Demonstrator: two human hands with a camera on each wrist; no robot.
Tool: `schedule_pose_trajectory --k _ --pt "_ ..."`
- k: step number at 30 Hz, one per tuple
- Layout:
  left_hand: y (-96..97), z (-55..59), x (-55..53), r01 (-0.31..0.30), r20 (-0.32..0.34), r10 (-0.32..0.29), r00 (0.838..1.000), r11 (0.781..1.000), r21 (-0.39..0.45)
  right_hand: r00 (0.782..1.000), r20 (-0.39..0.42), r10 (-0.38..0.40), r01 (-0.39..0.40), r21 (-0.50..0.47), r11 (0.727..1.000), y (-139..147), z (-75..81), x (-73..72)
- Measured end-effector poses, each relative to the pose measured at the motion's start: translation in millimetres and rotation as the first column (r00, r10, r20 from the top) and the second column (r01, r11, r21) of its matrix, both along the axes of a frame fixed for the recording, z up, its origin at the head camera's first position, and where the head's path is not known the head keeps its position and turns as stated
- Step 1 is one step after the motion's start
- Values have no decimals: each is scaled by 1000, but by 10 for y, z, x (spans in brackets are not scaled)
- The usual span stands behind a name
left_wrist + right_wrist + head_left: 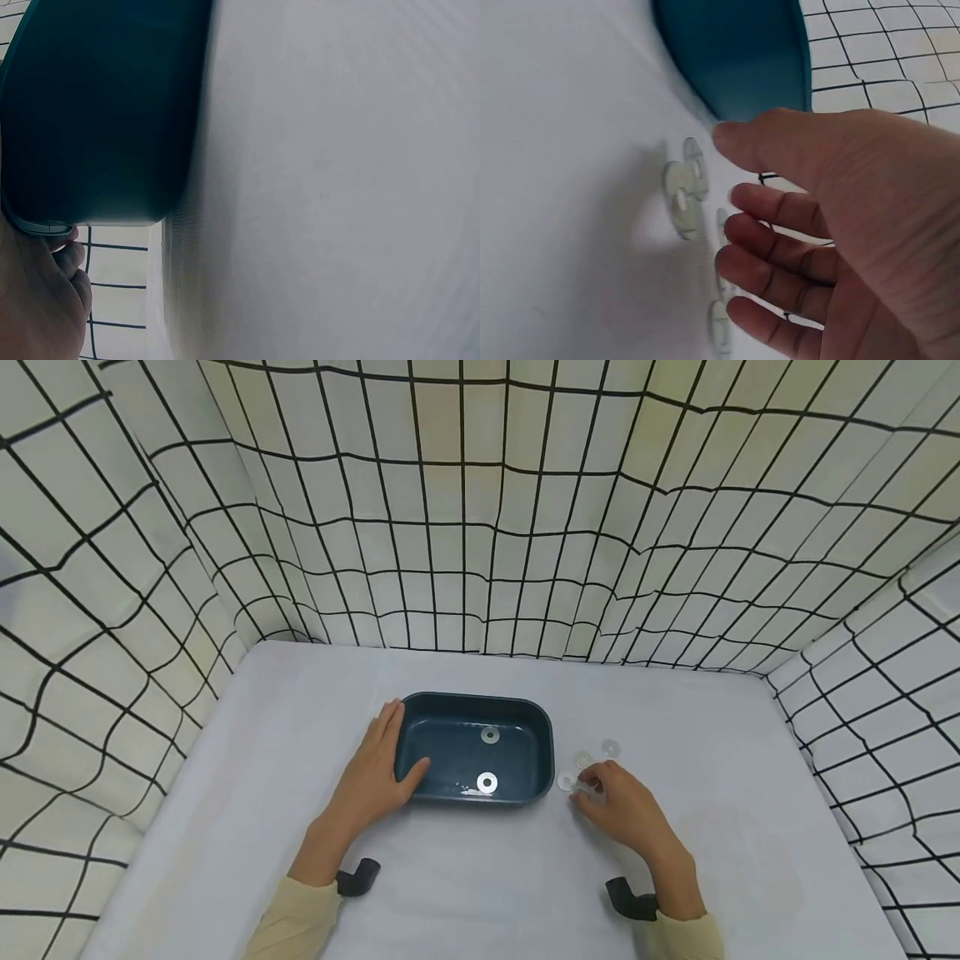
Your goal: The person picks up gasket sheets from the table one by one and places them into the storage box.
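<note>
A dark teal rectangular tray (472, 696) stands on the white table. Inside it lie two flat washers (487, 782), one nearer and one farther. Against the tray's left end rests my left hand (371, 781), its fingers straight along the outside and the thumb over the near left corner. Right of the tray are several translucent washers (611, 748) on the cloth; in the right wrist view two pale washers (676, 206) overlap. My right hand (622, 806) is just over them, fingers loosely bent and apart from the thumb. I see nothing between them.
White cloth (480, 877) covers the table. White walls hung with black netting (480, 552) enclose the back and both sides. A black angled piece (360, 877) sits at the left wrist, and a similar black piece (630, 900) at the right.
</note>
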State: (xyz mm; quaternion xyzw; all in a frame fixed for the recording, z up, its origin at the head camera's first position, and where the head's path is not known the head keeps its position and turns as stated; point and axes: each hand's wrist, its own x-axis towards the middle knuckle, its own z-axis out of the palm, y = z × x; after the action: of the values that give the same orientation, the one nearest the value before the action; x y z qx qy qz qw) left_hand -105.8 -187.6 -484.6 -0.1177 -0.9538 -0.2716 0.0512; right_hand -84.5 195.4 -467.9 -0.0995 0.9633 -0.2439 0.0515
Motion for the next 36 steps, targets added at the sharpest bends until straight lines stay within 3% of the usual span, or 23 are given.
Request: schedule_pose_trajectory --k 11,20,27,36 --pt "-17 -103 170 -20 46 21 999 999 -24 992 117 -55 54 15 998 -8 -212 108" --pt "-14 -15 121 -27 23 28 999 999 -23 995 89 -39 37 19 999 -45 -110 50" --pt "12 14 103 -21 9 21 1000 1000 -19 999 32 -32 28 128 991 -105 -60 66" --pt "23 27 38 -14 -5 14 1000 1000 -22 990 -139 -34 61 196 979 -244 -55 84"
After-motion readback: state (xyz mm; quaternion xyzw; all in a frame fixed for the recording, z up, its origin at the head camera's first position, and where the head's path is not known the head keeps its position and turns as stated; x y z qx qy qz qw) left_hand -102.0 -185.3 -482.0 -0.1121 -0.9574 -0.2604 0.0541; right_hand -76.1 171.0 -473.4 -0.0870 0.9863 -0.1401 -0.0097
